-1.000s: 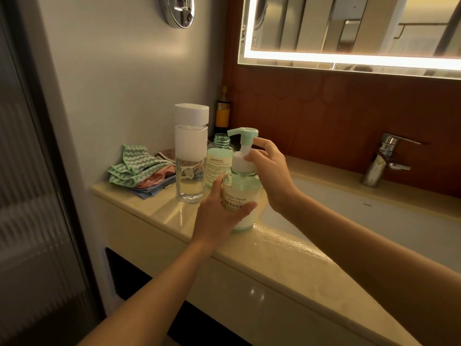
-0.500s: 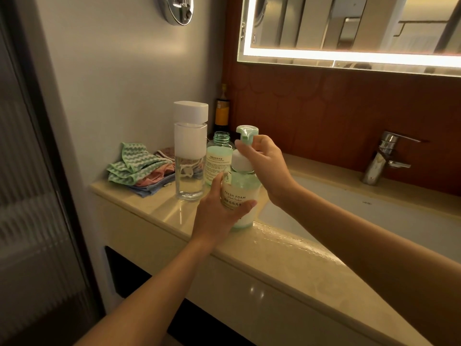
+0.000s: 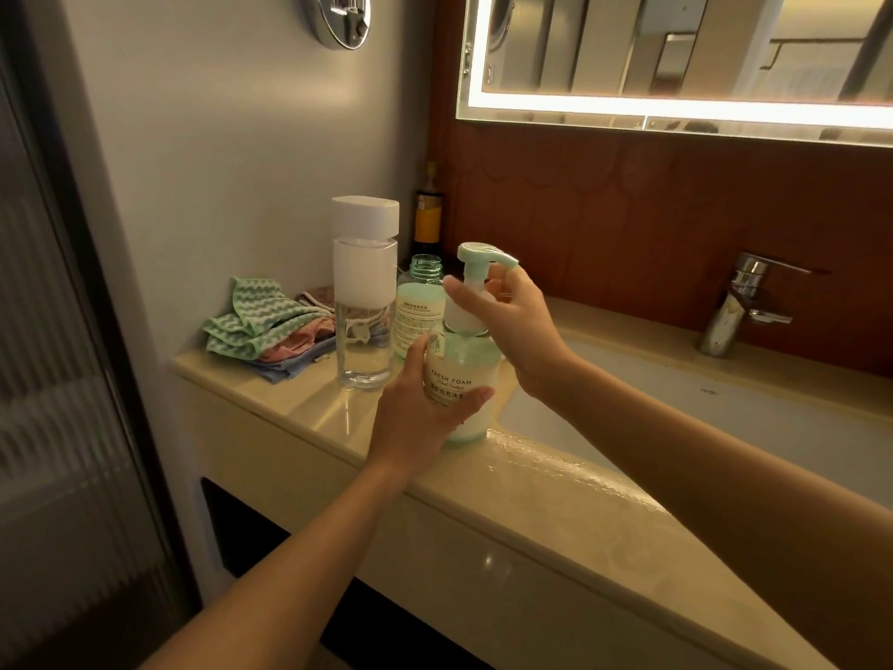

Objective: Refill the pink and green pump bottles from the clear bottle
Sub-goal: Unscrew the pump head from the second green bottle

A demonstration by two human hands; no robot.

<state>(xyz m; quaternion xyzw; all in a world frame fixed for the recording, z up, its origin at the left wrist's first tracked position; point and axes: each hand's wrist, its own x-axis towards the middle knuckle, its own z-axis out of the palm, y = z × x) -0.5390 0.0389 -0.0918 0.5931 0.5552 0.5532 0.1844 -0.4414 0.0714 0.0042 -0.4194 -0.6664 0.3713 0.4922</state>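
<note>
On my far left I count one pile of folded cloths, green zigzag on top with pink and blue beneath, lying on the beige stone table. Next comes one tall clear bottle with a white square cap, upright on the table and nearly drained, only a little liquid at its bottom. Just behind and right of it stands one small green-tinted bottle with its neck open and a printed label; in the corner behind that I see one dark bottle with a yellow label.

My left hand is wrapped around the body of the one green pump bottle labelled "FRESH FOAM", thumb on the left, fingers curled across the front, its base resting at the table's front edge beside the sink. My right hand closes on the white collar below the mint pump head, whose spout points right.

I see no pink bottle from here. Far right stands one chrome tap, under one lit mirror.
</note>
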